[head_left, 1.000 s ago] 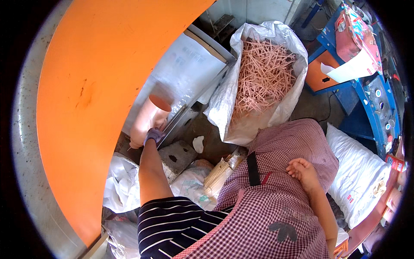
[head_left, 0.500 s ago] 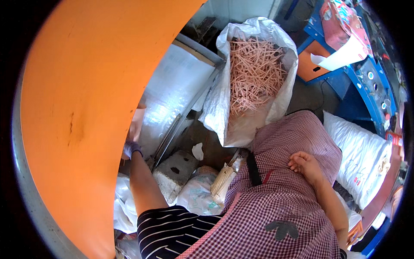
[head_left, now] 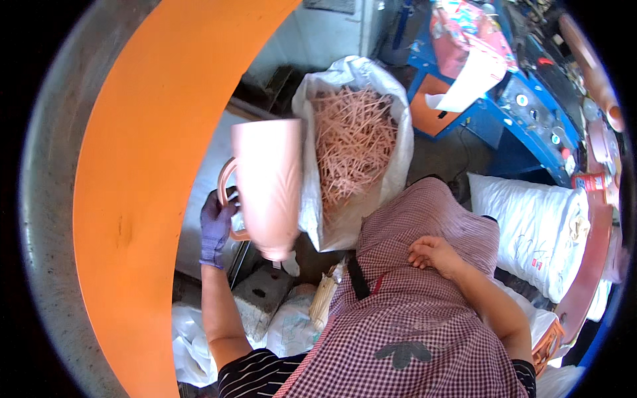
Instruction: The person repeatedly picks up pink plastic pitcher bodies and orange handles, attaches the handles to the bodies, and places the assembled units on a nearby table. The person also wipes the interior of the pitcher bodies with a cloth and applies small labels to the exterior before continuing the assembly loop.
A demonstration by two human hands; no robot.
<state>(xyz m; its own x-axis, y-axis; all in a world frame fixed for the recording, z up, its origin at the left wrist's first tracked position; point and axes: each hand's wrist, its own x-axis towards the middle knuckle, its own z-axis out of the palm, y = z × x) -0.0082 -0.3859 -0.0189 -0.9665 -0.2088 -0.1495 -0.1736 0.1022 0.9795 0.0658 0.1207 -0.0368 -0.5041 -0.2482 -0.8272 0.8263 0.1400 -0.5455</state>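
A pink plastic jug (head_left: 271, 189) is held up in front of the orange panel, its broad end at the top. A small stub sticks out of its narrow lower end. My left hand (head_left: 215, 222), in a purple glove, is closed on the jug's looped handle (head_left: 226, 178). My bare right hand (head_left: 432, 254) rests on the checked apron (head_left: 424, 298) over my lap, its fingers loosely curled with nothing seen in them. Right behind the jug stands an open white sack (head_left: 401, 132) full of thin pink plastic strips (head_left: 355, 142).
A large orange panel (head_left: 136, 219) curves along my left side. By my left forearm lie a grey block (head_left: 257, 298) and white plastic bags (head_left: 192, 341). On the right are a stuffed white sack (head_left: 531, 229) and a blue workbench (head_left: 531, 123) bearing a pink box (head_left: 458, 36).
My left hand has come out from behind the orange panel, bringing the pink jug into full view. The view has shifted; my right hand stays on my lap.
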